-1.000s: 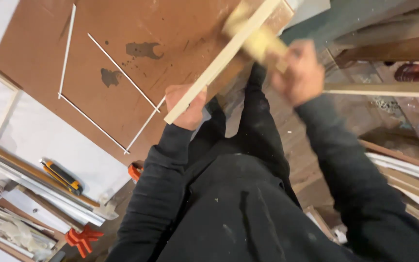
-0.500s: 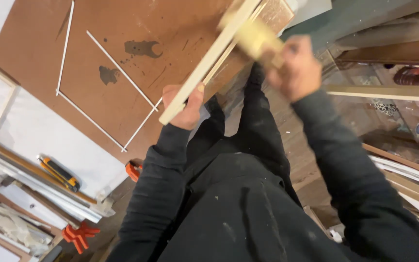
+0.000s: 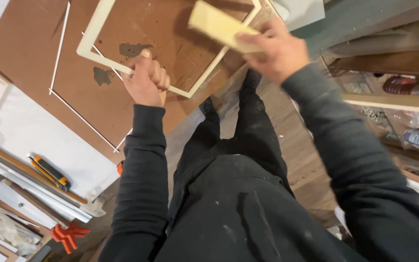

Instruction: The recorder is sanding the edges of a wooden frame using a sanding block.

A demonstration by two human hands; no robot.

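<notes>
Change since earlier frame: frame (image 3: 170,53) now turned flat-on, its open rectangle visible where before only its edge showed; block (image 3: 217,26) now sharp, no longer a blur.
Board: large brown sheet (image 3: 35,53) with dark stains, lying under the work; thin white strips (image 3: 86,119) lie on it.
Frame: pale, thin-railed wooden rectangle, held up over the board, tilted. Judged light and stiff along each rail, but weak at the corner joints; likely to rack or crack if twisted.
Where to hold: mid-rail on the lower side, as now, away from the corners; a second hold on the opposite rail would keep it from twisting.
Left hand (image 3: 146,80): clenched round the frame's lower rail, thumb up.
Right hand (image 3: 272,51): grasping the pale flat block, which lies across the frame's right corner region; cannot tell if it touches the rail.
Block: small, rigid, dry-looking; easy grip by its long edges.
Side items: yellow-and-black knife (image 3: 49,172) on a white panel, orange clamp (image 3: 69,235) lower left.
</notes>
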